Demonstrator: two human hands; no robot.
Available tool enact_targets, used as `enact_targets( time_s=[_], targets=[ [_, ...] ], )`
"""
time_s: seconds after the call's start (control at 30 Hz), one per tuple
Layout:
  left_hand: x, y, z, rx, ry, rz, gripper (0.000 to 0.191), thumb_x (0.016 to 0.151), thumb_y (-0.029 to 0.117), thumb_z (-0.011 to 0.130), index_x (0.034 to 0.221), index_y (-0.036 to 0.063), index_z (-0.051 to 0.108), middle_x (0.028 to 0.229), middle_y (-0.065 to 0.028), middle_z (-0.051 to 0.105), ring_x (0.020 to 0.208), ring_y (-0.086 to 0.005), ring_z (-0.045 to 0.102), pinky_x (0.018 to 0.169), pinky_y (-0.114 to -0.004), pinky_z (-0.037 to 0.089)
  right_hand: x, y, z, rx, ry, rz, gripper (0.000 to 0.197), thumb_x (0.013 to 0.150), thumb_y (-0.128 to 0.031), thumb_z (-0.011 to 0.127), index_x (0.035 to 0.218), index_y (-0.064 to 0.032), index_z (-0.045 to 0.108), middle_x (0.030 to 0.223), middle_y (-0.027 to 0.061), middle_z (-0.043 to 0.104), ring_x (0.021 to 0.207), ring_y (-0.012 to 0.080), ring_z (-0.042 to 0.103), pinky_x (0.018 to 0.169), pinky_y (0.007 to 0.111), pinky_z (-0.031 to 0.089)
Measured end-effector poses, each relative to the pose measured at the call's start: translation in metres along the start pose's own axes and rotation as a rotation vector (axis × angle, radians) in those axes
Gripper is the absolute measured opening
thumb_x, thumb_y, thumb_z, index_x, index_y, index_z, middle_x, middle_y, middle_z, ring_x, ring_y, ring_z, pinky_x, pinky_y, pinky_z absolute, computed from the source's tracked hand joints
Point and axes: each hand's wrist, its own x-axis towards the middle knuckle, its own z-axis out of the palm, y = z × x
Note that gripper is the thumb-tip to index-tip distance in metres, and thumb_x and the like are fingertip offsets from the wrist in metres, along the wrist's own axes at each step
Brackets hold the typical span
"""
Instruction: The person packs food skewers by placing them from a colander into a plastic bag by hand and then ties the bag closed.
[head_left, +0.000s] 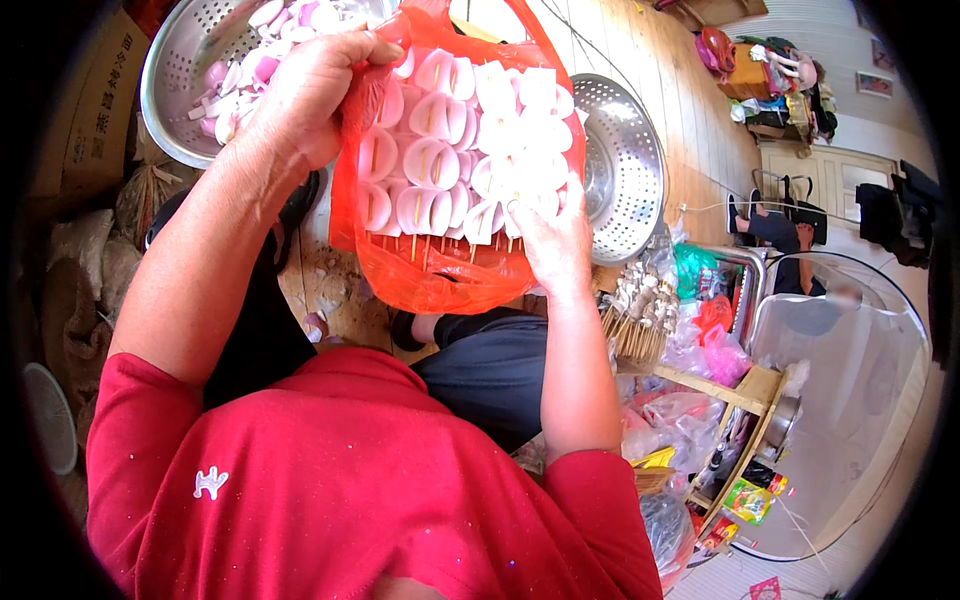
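Observation:
Several rows of skewered onion pieces (435, 161), pale pink and white on thin wooden sticks, lie in a red plastic bag (457, 289). My left hand (319, 97) grips the bag's upper left rim between thumb and fingers. At the lower right side, my right hand (555, 232) holds the filled bag, its thumb over the onion pieces; its other fingers are partly hidden. Cut onion pieces (259, 67) fill part of a perforated metal colander (176, 90) at the upper left. Another perforated metal colander (626, 172) stands just right of the bag.
Bundled skewers (649, 307) of pale food lie at the right, near a wooden rack (694, 382) and plastic bags (675, 420). A cardboard box (94, 112) stands at the left. Onion scraps (330, 285) litter the wooden floor. Another person (787, 240) is at the far right, beside a mesh tent (840, 405).

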Motion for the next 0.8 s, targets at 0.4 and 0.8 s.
enact_targets(
  time_s=[0.4, 0.8],
  targets=[
    [0.001, -0.002, 0.002, 0.001, -0.010, 0.006, 0.002, 0.080, 0.007, 0.059, 0.080, 0.0052, 0.061, 0.072, -0.0023, 0.059, 0.060, -0.0100, 0.053, 0.056, -0.024, 0.045, -0.010, -0.014, -0.006, -0.495, 0.174, -0.397, 0.046, 0.072, -0.019, 0.074, 0.113, -0.0029, 0.059, 0.098, 0.0164, 0.059, 0.092, 0.0318, 0.060, 0.082, 0.039, 0.048],
    [0.002, -0.002, -0.003, 0.020, -0.093, 0.031, 0.020, 0.082, 0.005, 0.056, 0.101, 0.0027, 0.058, 0.090, -0.0019, 0.060, 0.075, -0.0092, 0.057, 0.070, -0.023, 0.048, -0.003, -0.004, 0.002, 0.009, -0.044, -0.157, 0.021, 0.073, -0.005, 0.072, 0.090, -0.0029, 0.060, 0.080, 0.0066, 0.061, 0.064, 0.0125, 0.059, 0.059, 0.026, 0.049]
  ],
)
